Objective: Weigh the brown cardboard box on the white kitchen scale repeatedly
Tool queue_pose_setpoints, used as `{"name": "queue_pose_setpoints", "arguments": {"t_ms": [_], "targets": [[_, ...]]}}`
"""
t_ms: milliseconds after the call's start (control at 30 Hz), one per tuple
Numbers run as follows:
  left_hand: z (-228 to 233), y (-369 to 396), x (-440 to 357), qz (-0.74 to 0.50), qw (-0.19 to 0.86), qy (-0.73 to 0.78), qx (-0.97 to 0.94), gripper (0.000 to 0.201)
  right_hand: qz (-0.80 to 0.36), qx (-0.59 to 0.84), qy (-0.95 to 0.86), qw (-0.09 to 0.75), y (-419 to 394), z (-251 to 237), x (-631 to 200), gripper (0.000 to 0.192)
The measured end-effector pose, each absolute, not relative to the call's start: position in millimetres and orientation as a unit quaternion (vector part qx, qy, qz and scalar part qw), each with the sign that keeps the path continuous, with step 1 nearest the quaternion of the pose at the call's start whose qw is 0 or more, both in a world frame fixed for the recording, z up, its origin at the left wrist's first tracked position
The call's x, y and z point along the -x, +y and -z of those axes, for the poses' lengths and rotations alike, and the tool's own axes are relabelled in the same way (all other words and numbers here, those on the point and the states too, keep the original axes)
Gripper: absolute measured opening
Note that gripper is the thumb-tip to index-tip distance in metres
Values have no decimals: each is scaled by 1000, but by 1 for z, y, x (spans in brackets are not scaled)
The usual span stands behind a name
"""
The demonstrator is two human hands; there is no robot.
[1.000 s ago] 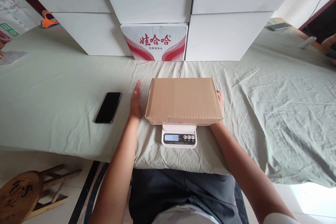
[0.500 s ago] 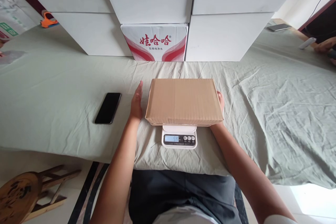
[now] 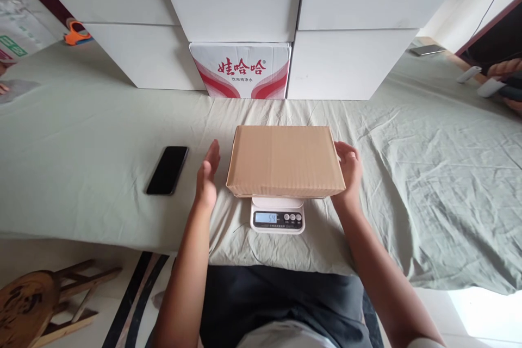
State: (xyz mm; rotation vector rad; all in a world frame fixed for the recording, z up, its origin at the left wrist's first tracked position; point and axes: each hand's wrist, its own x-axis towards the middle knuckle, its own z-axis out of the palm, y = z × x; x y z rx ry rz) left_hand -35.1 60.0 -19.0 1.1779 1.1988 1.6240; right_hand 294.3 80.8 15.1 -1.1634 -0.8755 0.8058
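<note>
A brown cardboard box [image 3: 285, 157] rests on a small white kitchen scale [image 3: 278, 228], hiding most of its platform. The scale's lit display appears to read 54. To the box's left, my left hand [image 3: 208, 171] stands on edge with fingers stretched out, apart from the cardboard. My right hand [image 3: 348, 171] is at the box's right side, its fingers spread and slightly bent, partly hidden behind the corner. Whether the right fingers still touch the box is hard to see.
A black phone [image 3: 167, 170] lies left on the green cloth [image 3: 89, 147]. White boxes [image 3: 350, 62] and a red-printed carton [image 3: 242, 73] form a wall behind. Orange scissors [image 3: 77, 33] lie far left. Another person's hand [image 3: 505, 68] holds something at the right; a wooden stool [image 3: 35, 304] stands below left.
My left hand has drawn back a little to the left and towards me. My right hand has moved outwards from the box's side and shows more. The box stays on the scale.
</note>
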Motion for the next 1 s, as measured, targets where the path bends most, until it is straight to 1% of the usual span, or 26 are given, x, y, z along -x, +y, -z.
{"name": "queue_pose_setpoints", "arguments": {"t_ms": [100,300,400,500,733,867,1000], "targets": [[17,24,24,-642,401,478,-446,79,-386,492,-381,681,61,-20,-300,41],[22,-26,-3,-612,445,471,-454,78,-500,458,-374,632,2,-19,-286,59],[26,-33,-10,-593,453,476,-465,75,-514,441,-363,640,-11,-12,-274,60],[26,-32,-14,-572,471,470,-480,72,-515,425,-372,645,-10,-10,-266,54],[1,-1,-15,-569,440,465,-516,73,-456,434,-424,651,20,-22,-262,50],[-10,44,-11,-575,433,451,-527,73,-424,427,-452,658,56,-27,-263,50],[-3,94,-9,-572,442,452,-522,74,-397,442,-475,649,96,-22,-263,55]]}}
